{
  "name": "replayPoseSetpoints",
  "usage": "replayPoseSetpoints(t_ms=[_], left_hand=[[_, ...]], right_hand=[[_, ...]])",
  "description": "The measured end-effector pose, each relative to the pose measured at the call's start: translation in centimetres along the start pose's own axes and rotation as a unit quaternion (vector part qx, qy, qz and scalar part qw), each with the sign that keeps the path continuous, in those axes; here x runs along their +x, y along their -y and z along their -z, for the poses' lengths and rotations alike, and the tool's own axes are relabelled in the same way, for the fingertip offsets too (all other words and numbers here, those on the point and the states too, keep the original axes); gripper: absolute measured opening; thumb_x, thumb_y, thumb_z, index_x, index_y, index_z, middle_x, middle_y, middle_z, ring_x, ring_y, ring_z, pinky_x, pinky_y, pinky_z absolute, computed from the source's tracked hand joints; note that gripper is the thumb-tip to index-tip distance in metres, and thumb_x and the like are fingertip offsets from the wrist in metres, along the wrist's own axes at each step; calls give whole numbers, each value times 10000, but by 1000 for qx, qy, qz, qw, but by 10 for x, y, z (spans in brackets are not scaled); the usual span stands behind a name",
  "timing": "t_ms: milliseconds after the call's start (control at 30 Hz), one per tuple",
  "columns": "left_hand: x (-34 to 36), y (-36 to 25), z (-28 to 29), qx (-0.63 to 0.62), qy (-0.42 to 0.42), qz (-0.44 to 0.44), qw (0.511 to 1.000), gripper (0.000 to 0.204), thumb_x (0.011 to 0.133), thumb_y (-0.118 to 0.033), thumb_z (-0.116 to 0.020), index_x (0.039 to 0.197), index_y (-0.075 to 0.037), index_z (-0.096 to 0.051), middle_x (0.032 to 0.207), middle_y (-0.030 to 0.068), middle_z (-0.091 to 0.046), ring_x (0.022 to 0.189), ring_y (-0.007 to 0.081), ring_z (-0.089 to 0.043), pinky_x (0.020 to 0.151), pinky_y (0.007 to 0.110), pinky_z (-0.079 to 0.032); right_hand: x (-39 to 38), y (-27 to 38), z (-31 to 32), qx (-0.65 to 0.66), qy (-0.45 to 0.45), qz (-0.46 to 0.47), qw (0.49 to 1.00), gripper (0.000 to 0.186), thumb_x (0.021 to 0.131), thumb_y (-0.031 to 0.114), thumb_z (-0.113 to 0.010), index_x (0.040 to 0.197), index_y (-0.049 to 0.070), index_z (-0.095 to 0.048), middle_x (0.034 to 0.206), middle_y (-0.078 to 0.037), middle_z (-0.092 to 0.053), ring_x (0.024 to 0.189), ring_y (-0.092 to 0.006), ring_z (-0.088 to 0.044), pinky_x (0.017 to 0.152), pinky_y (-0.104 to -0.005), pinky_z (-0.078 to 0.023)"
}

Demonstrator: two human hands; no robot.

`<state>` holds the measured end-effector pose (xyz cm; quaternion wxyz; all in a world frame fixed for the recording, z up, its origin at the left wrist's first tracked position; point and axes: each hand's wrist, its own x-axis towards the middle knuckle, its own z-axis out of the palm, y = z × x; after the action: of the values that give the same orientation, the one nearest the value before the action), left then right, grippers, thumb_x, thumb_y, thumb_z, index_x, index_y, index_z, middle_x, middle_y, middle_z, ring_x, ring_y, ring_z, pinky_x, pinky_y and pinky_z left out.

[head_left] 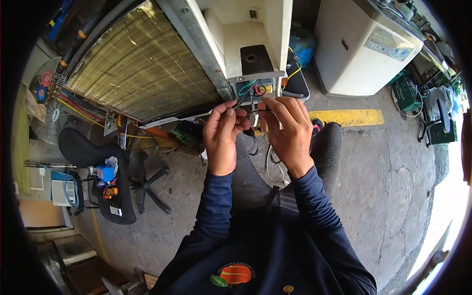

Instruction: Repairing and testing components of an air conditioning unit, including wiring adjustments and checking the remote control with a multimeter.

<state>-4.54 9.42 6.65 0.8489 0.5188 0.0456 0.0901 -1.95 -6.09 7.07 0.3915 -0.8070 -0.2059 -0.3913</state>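
Note:
My left hand (222,142) is closed in a pinch at the lower end of an air conditioner's white housing (276,29). A thin black strand (255,111) curves between its fingertips and those of my right hand (291,135), which pinches the other end. Whether it is a wire or a cable tie I cannot tell. Just beyond my fingers, green wires (244,89) and a red wire (257,90) come out of an opening in the housing. The green ones run down toward my left fingertips. A wide finned coil (142,64) fills the unit's left side.
A black office chair (118,206) with a blue box (104,173) on its seat stands at left. Fans (53,115) lean behind it. At upper right are a white appliance (354,49) and a blue gas cylinder (302,46). A yellow line (351,117) crosses the concrete floor.

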Motion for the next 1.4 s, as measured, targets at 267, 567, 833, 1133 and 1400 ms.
replayPoseSetpoints(t_ms=[267, 567, 833, 1133, 1400], left_hand=[[0, -4, -4, 21, 13, -35, 999, 231, 1074, -86, -599, 1276, 22, -628, 1047, 121, -692, 882, 161, -630, 847, 282, -531], [4, 2, 7, -34, 33, -41, 998, 108, 1034, -55, -667, 1124, 0, -641, 1032, 128, -711, 900, 157, -654, 876, 294, -542], [-1, 8, 22, 28, 52, -34, 998, 100, 990, 6, -724, 972, -10, -627, 931, 95, -743, 776, 130, -658, 732, 265, -548], [-5, 3, 24, 182, 77, -90, 976, 102, 969, 41, -711, 1051, 16, -657, 926, 58, -733, 750, 112, -639, 701, 253, -537], [3, 5, 23, 76, 151, 37, 985, 189, 1020, -6, -628, 1198, 28, -681, 977, 71, -700, 859, 123, -634, 779, 234, -511]], right_hand=[[28, 4, -5, 5, 94, -62, 994, 257, 827, -15, -785, 1083, 10, -786, 839, -51, -714, 657, -197, -587, 623, -317, -469], [31, 9, 11, 129, 171, -183, 959, 252, 866, -3, -787, 1115, -29, -770, 853, -65, -740, 625, -140, -597, 578, -274, -446], [21, 5, 8, 335, 172, -318, 870, 261, 919, -34, -749, 1179, -18, -763, 841, -38, -715, 675, -82, -575, 591, -234, -443], [20, 9, -8, 390, 127, -331, 850, 264, 893, -73, -726, 1148, -21, -765, 811, -41, -704, 655, -100, -566, 579, -244, -445], [32, 8, 0, 126, 191, -162, 960, 194, 853, -79, -712, 1033, -47, -774, 800, -75, -709, 613, -136, -553, 574, -262, -447]])
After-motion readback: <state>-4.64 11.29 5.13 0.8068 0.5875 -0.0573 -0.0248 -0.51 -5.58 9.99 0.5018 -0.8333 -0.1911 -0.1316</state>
